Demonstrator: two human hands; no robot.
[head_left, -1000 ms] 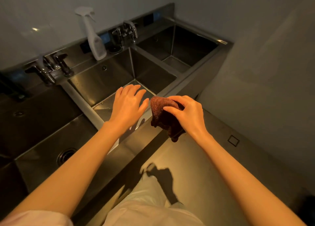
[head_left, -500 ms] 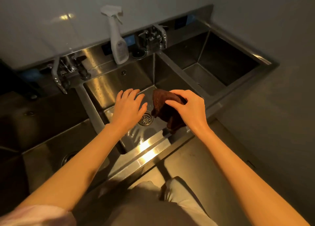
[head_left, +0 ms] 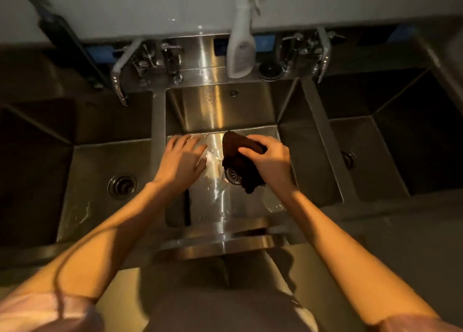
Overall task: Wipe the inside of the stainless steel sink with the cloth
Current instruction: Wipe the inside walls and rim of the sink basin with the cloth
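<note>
Three basins, middle sink empty, one spray bottle, right hand gripping cloth, left hand fingers spread

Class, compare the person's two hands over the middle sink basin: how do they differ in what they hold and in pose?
The right hand grips the dark cloth, which hangs over the drain; the left hand holds nothing. The right hand's fingers curl around the cloth; the left hand's are spread, palm down. Both hands are over the middle sink basin.
</note>
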